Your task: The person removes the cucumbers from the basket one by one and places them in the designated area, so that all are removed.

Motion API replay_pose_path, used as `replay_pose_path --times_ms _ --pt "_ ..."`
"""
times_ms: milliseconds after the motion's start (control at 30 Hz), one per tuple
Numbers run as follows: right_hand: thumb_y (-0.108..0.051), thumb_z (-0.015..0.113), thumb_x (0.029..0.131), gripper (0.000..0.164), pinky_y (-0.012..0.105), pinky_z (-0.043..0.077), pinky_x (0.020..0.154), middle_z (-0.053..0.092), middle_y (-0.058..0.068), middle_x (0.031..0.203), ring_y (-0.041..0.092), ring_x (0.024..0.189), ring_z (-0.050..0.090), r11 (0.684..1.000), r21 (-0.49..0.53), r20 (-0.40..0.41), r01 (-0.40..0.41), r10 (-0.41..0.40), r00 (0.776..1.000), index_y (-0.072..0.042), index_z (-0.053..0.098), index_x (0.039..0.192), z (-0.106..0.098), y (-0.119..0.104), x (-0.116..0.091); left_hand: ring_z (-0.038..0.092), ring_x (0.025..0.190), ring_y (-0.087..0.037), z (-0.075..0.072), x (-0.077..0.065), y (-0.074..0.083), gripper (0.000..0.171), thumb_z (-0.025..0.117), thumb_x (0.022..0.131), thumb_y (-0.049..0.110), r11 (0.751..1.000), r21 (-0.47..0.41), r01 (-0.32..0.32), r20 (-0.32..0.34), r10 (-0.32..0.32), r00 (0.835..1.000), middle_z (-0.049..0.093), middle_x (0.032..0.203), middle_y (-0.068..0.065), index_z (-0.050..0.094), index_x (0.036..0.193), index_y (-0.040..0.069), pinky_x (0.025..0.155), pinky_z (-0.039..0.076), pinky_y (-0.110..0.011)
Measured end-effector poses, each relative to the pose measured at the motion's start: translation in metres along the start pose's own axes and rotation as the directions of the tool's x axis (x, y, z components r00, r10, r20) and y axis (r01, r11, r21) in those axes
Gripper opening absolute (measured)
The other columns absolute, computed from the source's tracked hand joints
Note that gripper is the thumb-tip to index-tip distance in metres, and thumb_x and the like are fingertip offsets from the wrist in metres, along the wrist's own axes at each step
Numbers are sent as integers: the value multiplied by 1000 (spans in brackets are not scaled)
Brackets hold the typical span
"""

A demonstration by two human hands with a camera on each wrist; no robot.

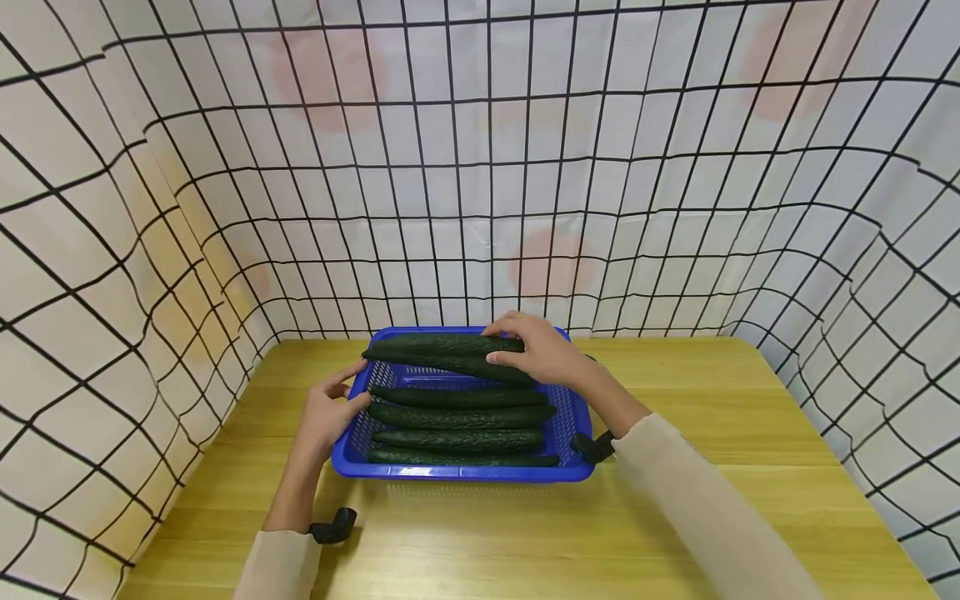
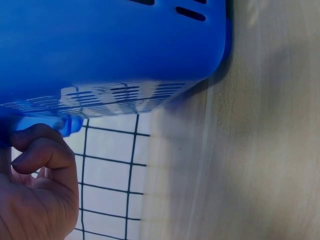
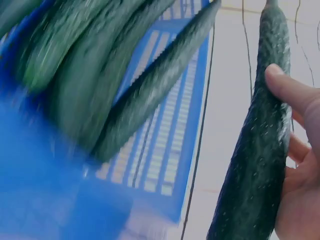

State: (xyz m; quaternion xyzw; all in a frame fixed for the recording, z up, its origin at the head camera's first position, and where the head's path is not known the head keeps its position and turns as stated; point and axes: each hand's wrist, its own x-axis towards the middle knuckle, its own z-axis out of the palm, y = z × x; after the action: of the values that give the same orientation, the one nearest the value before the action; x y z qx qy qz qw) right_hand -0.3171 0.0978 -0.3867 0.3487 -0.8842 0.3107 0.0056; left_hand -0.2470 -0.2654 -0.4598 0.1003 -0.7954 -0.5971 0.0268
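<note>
A blue plastic basket [image 1: 461, 473] with slotted walls holds several dark green cucumbers [image 1: 461, 418] lying side by side, crosswise. At the basket's back, my right hand [image 1: 543, 354] grips a cucumber [image 1: 427, 342] near its right end, thumb in front and fingers behind. In the right wrist view this gripped cucumber [image 3: 255, 145] appears apart from the others. Just below it in the head view, another cucumber [image 1: 465, 364] slants down to the right. My left hand [image 1: 327, 412] holds the basket's left rim; in the left wrist view its fingers [image 2: 47, 150] curl beneath the rim.
The basket stands on a yellow wood-grain table [image 1: 720, 500]. Black wire grid panels [image 1: 487, 167] with pale sheeting behind them enclose the back and both sides. Each wrist wears a black mount, such as the left one [image 1: 335, 527].
</note>
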Motion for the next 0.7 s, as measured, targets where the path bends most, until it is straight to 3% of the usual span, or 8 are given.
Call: replay_pose_path --times_ms 267,500,700 --pt "-28 72 98 39 49 54 92 69 8 128 29 110 62 1000 -21 -54 -4 3 999 -12 69 133 -30 26 -32 69 68 -19 0 3 0 64 72 88 5 1000 -9 14 4 -14 1000 55 87 -3 57 149 18 63 64 -35" --pt "-27 66 102 40 60 46 108 62 13 139 37 131 55 995 -68 -59 -73 69 996 -12 63 139 -51 55 -64 68 67 -17 3 2 -2 63 74 88 8 1000 -22 -22 6 22 1000 55 84 -1 59 148 22 62 64 -35" --pt "-24 62 104 39 64 41 111 58 15 142 40 136 49 990 -77 -82 -116 110 991 -11 60 141 -67 78 -89 60 61 -14 2 1 -5 63 74 88 8 999 -4 -31 -6 31 999 49 79 0 60 147 22 59 62 -32"
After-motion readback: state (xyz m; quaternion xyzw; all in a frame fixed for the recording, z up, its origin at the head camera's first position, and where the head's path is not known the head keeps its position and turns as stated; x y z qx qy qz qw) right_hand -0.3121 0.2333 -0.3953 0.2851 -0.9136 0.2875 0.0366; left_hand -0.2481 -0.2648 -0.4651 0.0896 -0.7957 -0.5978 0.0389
